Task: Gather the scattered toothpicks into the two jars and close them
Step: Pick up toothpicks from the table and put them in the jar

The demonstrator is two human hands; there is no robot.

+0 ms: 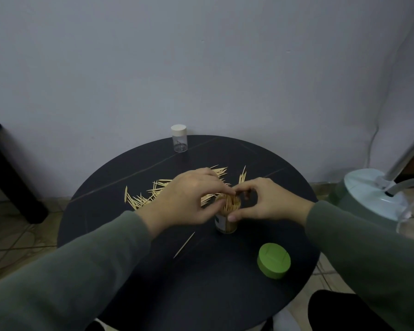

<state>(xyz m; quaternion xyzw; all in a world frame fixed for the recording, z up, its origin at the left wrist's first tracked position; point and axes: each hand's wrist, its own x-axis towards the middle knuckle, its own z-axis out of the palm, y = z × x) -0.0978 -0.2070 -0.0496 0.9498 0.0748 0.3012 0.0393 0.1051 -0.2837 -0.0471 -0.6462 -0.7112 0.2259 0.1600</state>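
Both hands are meeting over the small clear jar full of toothpicks point(227, 216). The left hand point(189, 201) is pinching toothpicks at its top. The right hand point(265, 201) is curling around it. The round green lid point(274, 260) is lying near it, closer to the person. Loose thin wooden toothpicks point(144, 197) are lying behind it.

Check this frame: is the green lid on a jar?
No, the green lid lies by itself on the table, apart from the open jar that both hands are at.
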